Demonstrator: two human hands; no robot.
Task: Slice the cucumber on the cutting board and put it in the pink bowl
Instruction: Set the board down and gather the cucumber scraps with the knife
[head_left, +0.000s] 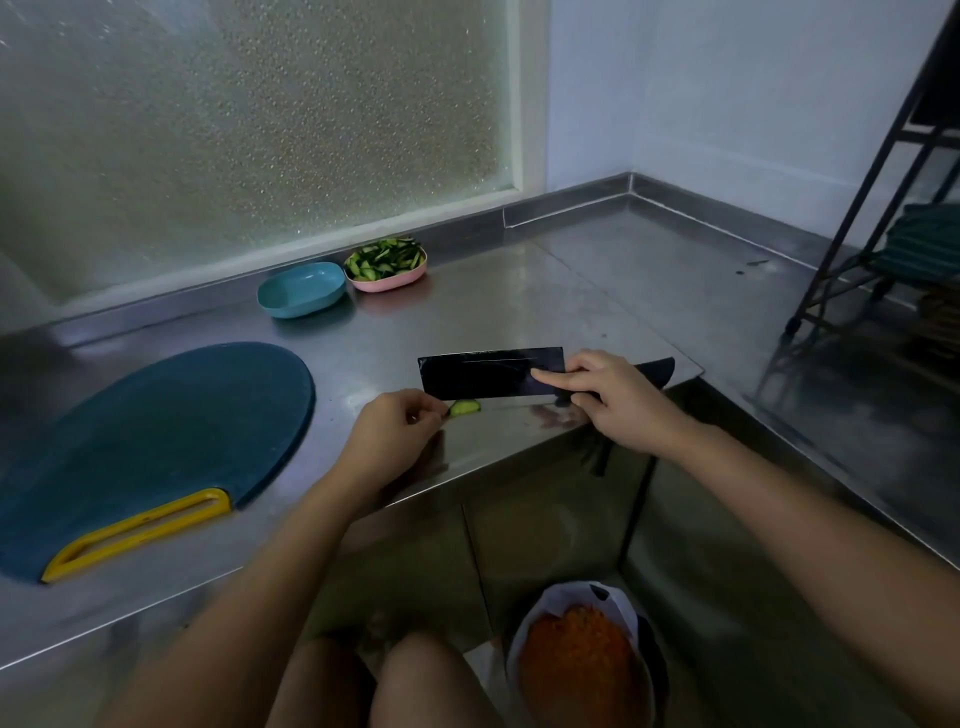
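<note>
Left hand (390, 434): pinched on a cucumber slice (464, 408) at its fingertips.
Right hand (618, 397): clenched around the cleaver (488, 373), forefinger laid along the blade.
Pink bowl (387, 281): well beyond both hands.

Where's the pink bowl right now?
The pink bowl, full of cucumber slices, sits at the back of the steel counter by the frosted window, just right of the blue bowl.

head view, looking down, close over steel counter (519, 312).
</note>
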